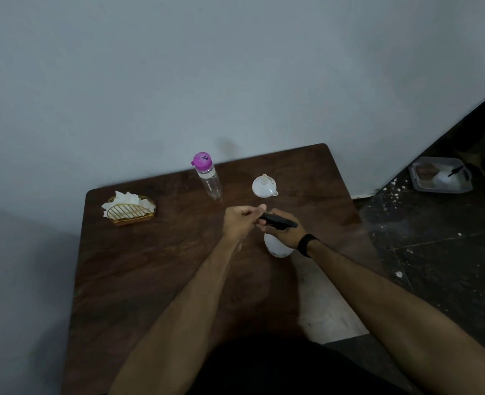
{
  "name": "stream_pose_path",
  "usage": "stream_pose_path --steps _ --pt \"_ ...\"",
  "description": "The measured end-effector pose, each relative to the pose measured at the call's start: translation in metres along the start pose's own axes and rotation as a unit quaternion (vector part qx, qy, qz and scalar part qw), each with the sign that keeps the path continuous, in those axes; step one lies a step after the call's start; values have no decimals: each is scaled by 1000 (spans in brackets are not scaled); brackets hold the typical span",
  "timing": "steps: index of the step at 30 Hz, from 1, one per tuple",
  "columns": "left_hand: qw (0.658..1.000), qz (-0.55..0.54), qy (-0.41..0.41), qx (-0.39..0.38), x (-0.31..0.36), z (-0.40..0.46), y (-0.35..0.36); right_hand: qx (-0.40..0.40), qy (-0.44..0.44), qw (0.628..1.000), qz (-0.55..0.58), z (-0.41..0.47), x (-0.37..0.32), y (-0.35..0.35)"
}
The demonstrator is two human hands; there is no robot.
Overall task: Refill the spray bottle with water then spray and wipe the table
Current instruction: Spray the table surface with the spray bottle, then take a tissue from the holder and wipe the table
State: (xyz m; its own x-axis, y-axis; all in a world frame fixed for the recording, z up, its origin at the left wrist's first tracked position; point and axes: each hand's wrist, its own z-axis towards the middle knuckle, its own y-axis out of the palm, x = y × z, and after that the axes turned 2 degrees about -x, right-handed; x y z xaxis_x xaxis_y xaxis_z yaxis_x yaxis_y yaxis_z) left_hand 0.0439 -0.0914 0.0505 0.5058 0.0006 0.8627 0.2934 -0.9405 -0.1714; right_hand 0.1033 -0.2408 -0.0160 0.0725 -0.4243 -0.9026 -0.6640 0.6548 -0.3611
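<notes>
I am seeing my right hand (285, 230) gripping the white spray bottle (278, 246) standing mid-table (150, 266), my left hand (242, 220) pinching its black spray head (278, 220), the water bottle (208, 176) and funnel (264, 186) farther off.

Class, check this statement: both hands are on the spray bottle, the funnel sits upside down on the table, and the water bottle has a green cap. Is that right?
Not quite. The head view shows the water bottle has a purple cap, not green. The rest stands: the left hand and right hand are on the spray bottle, and the funnel sits upside down on the table.
</notes>
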Motion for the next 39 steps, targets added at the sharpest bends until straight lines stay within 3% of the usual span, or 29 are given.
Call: stream_pose_path --steps 7,13,17,27,31,34,36,39 --pt "994 75 82 6 30 5 16 6 -2 1000 17 16 10 -22" --pt "984 112 124 67 26 17 32 31 24 999 22 35 17 -41" --pt "982 127 101 96 7 17 31 86 49 995 -3 51 21 -62" --pt "937 346 1 43 -47 12 -1 160 144 976 -34 39 38 -60" --pt "930 357 -50 64 -71 -2 -18 249 267 928 72 16 58 -24" --pt "930 348 -84 83 -89 -12 -32 302 323 895 50 2 52 7" --pt "931 341 -98 87 -98 -17 -43 262 339 903 36 -2 43 25" --pt "932 337 -106 86 -107 -23 -63 79 345 935 25 -1 25 50"
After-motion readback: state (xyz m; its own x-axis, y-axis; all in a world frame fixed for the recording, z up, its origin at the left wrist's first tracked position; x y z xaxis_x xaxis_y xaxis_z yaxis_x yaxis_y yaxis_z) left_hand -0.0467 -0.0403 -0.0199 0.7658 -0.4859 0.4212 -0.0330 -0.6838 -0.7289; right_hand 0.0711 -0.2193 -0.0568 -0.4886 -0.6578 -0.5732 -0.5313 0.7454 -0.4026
